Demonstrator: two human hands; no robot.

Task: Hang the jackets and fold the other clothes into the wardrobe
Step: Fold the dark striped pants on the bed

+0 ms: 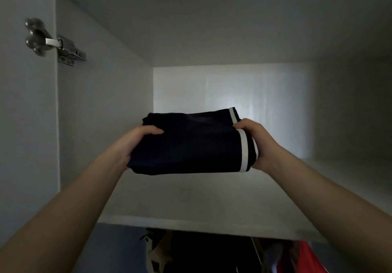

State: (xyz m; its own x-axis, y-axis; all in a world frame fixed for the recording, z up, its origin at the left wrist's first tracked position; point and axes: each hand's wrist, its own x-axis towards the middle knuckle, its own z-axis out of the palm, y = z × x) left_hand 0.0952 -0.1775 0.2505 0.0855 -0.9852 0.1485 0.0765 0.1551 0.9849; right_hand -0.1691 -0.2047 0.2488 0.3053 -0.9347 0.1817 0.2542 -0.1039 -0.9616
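Two hands in the shot, both ours, one at each end of a single folded garment [186,145]. It's dark navy, and we count two white bands at its right end. Our left hand [137,143] grips the left end with the thumb on top, and our right hand [257,143] grips the striped end the same way. The rest of the fingers are tucked under the cloth, so we can't see them.

The bundle sits in the middle of the frame, inside the top compartment of the wardrobe and over its one shelf [191,205]. We honestly can't tell if the underside is touching the shelf or just hanging above it, since the cloth hides that bit.

Upper left there's one metal hinge [55,41], kinda smeared with blur, joining the open door [21,124] to the wardrobe's side wall. The right side of the compartment is too dark to read.

Below the shelf, along the bottom edge, everything is cut off. One dark hanging piece [207,253] is in the middle, one red piece [305,258] is at lower right, and one pale thing [154,249] to the left is too blurry for us to name. Both our forearms run out of the frame at the bottom corners.
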